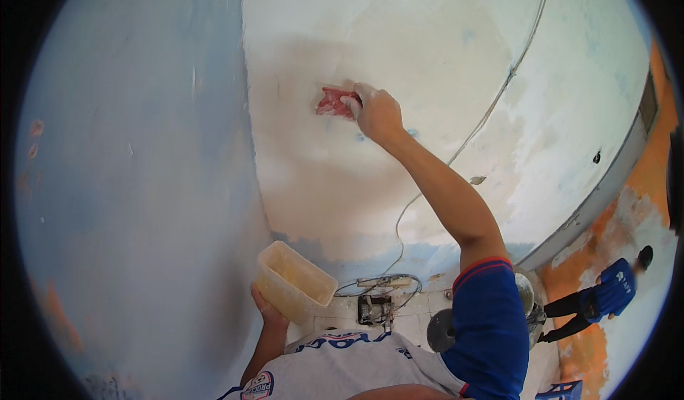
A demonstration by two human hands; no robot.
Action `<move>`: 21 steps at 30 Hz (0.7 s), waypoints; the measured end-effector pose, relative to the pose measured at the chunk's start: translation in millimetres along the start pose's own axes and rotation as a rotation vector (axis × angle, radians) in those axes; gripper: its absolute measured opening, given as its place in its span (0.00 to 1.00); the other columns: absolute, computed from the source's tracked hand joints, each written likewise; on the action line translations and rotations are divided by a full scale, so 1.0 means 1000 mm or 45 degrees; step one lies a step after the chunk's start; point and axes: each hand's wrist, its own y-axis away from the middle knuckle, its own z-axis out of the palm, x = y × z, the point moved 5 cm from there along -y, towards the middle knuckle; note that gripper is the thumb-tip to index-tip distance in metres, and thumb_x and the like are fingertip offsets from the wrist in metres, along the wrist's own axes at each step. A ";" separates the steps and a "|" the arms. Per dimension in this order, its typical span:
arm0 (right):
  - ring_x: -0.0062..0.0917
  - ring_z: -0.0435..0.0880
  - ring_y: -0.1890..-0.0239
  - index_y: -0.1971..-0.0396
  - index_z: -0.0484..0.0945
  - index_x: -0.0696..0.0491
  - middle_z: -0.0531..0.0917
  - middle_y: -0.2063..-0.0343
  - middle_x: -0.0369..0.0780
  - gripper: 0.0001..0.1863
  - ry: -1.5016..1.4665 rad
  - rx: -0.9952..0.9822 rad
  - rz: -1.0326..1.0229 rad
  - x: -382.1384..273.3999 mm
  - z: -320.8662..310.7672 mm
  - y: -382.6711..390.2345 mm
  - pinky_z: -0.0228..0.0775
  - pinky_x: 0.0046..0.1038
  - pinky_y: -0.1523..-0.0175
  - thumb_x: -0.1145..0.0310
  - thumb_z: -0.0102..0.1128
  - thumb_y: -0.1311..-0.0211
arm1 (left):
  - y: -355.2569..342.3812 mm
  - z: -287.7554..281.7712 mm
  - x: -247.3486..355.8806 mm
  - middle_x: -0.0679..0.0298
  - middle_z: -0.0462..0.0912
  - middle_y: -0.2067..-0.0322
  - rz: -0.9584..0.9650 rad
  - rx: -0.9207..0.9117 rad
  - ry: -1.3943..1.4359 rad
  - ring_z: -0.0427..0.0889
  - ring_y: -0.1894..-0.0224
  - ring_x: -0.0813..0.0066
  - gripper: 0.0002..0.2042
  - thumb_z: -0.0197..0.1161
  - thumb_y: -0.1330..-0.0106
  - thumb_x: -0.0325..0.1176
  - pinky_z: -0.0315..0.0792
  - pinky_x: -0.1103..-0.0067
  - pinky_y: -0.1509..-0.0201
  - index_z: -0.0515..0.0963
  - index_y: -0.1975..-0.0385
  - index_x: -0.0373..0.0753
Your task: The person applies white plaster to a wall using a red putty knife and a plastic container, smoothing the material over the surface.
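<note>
Up against the pale plastered wall (442, 58), my right hand (379, 113) grips a red putty spreader (332, 102). The spreader's face is smeared with white, and its edge appears to touch the wall. Whitish residue coats my fingers. Lower down on the left, my left hand (269, 309) holds a rectangular translucent plastic tub (279, 291) from beneath and the side. The tub is tilted with its mouth upward, and pale residue coats its inside. Part of my left hand is hidden behind the tub.
A blue-grey wall (142, 186) meets the pale wall at a left corner. A thin cable (479, 130) runs down the pale wall to coils beside a dark boxy object (374, 309) on the floor. Bucket-like containers (442, 329) stand right; farther off is a person in blue (616, 286).
</note>
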 end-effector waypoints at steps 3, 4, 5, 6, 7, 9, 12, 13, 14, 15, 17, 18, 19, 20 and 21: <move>0.55 0.85 0.67 0.57 0.84 0.50 0.86 0.69 0.54 0.14 0.146 0.325 0.069 0.043 -0.042 -0.040 0.77 0.51 0.60 0.57 0.66 0.36 | -0.001 -0.001 -0.003 0.61 0.72 0.33 0.002 0.084 0.037 0.72 0.32 0.57 0.39 0.37 0.26 0.71 0.70 0.60 0.30 0.66 0.29 0.48; 0.56 0.85 0.67 0.59 0.84 0.51 0.86 0.71 0.55 0.14 0.353 0.469 0.018 0.057 -0.075 -0.061 0.78 0.50 0.60 0.56 0.64 0.35 | 0.001 0.007 -0.002 0.61 0.72 0.33 0.022 0.058 0.018 0.72 0.32 0.58 0.39 0.37 0.27 0.71 0.69 0.60 0.29 0.66 0.29 0.48; 0.53 0.85 0.66 0.59 0.84 0.52 0.86 0.69 0.53 0.18 0.246 0.573 0.122 0.065 -0.113 -0.083 0.77 0.51 0.59 0.52 0.65 0.37 | 0.002 0.011 0.001 0.61 0.72 0.33 0.051 0.039 0.001 0.72 0.32 0.58 0.39 0.37 0.27 0.72 0.69 0.60 0.29 0.66 0.29 0.49; 0.52 0.86 0.66 0.60 0.84 0.53 0.86 0.71 0.53 0.17 0.217 0.695 0.161 0.076 -0.154 -0.104 0.76 0.51 0.58 0.53 0.60 0.33 | 0.001 0.011 0.000 0.61 0.72 0.33 0.056 0.030 0.010 0.72 0.32 0.58 0.39 0.37 0.27 0.72 0.69 0.60 0.29 0.66 0.29 0.49; 0.51 0.87 0.64 0.61 0.85 0.53 0.87 0.71 0.51 0.19 0.223 0.807 0.304 0.079 -0.188 -0.118 0.77 0.50 0.58 0.51 0.57 0.29 | 0.005 0.005 0.000 0.61 0.72 0.33 0.053 0.033 0.024 0.72 0.32 0.58 0.39 0.38 0.27 0.72 0.69 0.60 0.29 0.66 0.29 0.49; 0.48 0.88 0.64 0.63 0.86 0.53 0.88 0.72 0.49 0.21 0.044 0.998 0.282 0.089 -0.236 -0.130 0.79 0.46 0.57 0.48 0.60 0.30 | 0.008 -0.008 -0.002 0.61 0.72 0.33 0.038 0.033 0.033 0.72 0.32 0.58 0.39 0.38 0.27 0.72 0.69 0.60 0.29 0.66 0.29 0.49; 0.46 0.88 0.67 0.63 0.86 0.54 0.88 0.72 0.49 0.20 0.011 1.116 0.162 0.066 -0.224 -0.106 0.78 0.44 0.58 0.50 0.61 0.30 | 0.010 -0.026 0.005 0.61 0.72 0.32 0.056 0.115 0.061 0.72 0.32 0.57 0.38 0.38 0.27 0.71 0.69 0.59 0.29 0.66 0.29 0.48; 0.47 0.88 0.68 0.60 0.86 0.55 0.88 0.72 0.50 0.20 -0.064 0.944 0.242 0.055 -0.200 -0.092 0.78 0.45 0.57 0.52 0.59 0.28 | 0.010 -0.018 0.007 0.61 0.72 0.32 0.077 0.053 0.029 0.71 0.32 0.57 0.38 0.38 0.26 0.71 0.69 0.59 0.29 0.66 0.28 0.48; 0.47 0.88 0.67 0.58 0.85 0.55 0.88 0.70 0.52 0.20 -0.014 0.759 0.202 0.059 -0.163 -0.078 0.78 0.47 0.57 0.52 0.57 0.28 | 0.008 -0.007 0.004 0.60 0.72 0.32 0.082 -0.021 0.000 0.71 0.31 0.57 0.38 0.38 0.26 0.70 0.68 0.59 0.29 0.65 0.28 0.48; 0.48 0.88 0.64 0.56 0.85 0.55 0.87 0.67 0.54 0.20 0.155 0.559 0.058 0.070 -0.111 -0.062 0.77 0.49 0.55 0.53 0.56 0.28 | 0.006 0.003 0.000 0.60 0.72 0.32 0.057 -0.029 0.011 0.71 0.31 0.57 0.38 0.38 0.26 0.70 0.68 0.59 0.29 0.65 0.28 0.48; 0.51 0.86 0.60 0.49 0.84 0.49 0.87 0.61 0.52 0.20 0.084 0.073 0.063 -0.013 -0.029 -0.012 0.77 0.48 0.51 0.51 0.59 0.29 | 0.015 0.006 0.014 0.60 0.72 0.33 0.074 0.004 -0.002 0.72 0.32 0.57 0.38 0.36 0.26 0.70 0.69 0.59 0.29 0.65 0.28 0.48; 0.51 0.86 0.59 0.50 0.84 0.46 0.88 0.59 0.50 0.19 -0.044 0.052 0.040 -0.012 -0.005 -0.003 0.78 0.49 0.52 0.50 0.62 0.32 | 0.012 0.009 0.011 0.60 0.72 0.33 0.058 -0.008 -0.005 0.72 0.32 0.57 0.38 0.36 0.26 0.70 0.69 0.59 0.29 0.65 0.28 0.48; 0.51 0.85 0.58 0.53 0.84 0.47 0.87 0.61 0.51 0.19 -0.073 0.059 0.083 -0.013 0.008 -0.005 0.77 0.51 0.55 0.49 0.65 0.34 | 0.008 0.007 0.010 0.60 0.72 0.33 0.057 0.000 0.009 0.72 0.32 0.57 0.38 0.36 0.26 0.71 0.69 0.59 0.29 0.65 0.28 0.48; 0.51 0.85 0.58 0.53 0.84 0.47 0.87 0.61 0.51 0.19 -0.074 0.066 0.082 -0.009 0.003 -0.015 0.77 0.51 0.55 0.49 0.65 0.34 | 0.004 0.008 0.010 0.60 0.72 0.33 0.052 0.004 0.027 0.72 0.32 0.57 0.39 0.36 0.26 0.71 0.69 0.59 0.29 0.65 0.28 0.48; 0.52 0.85 0.60 0.55 0.84 0.48 0.87 0.63 0.52 0.19 0.051 0.196 0.126 0.002 -0.014 -0.032 0.77 0.51 0.56 0.49 0.64 0.34 | 0.003 0.009 0.011 0.60 0.72 0.33 0.057 -0.001 0.024 0.72 0.32 0.57 0.39 0.36 0.26 0.71 0.69 0.59 0.29 0.65 0.28 0.48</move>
